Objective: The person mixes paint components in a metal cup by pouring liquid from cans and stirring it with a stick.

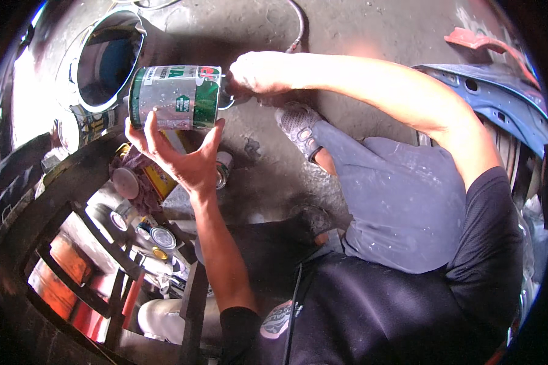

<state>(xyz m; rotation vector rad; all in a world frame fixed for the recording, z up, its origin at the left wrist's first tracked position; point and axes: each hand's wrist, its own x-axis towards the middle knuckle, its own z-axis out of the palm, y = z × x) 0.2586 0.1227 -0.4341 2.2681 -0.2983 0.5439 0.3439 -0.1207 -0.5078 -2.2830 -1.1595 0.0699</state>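
Note:
A silver and green paint can is held up on its side, its bottom toward the left and its other end toward the right. Beneath it, my left hand grips the can with thumb and fingers spread along its underside. My right hand is closed at the can's right end, beside a thin pale curved piece that looks like the rim or wire handle. Strong light washes out these fingers, and what they hold is hidden.
An open bucket stands at the upper left. Below the paint can are a yellow tin, a crumpled cloth and a smaller can. A dark metal frame fills the lower left. A blue panel lies at right; a hose crosses the floor.

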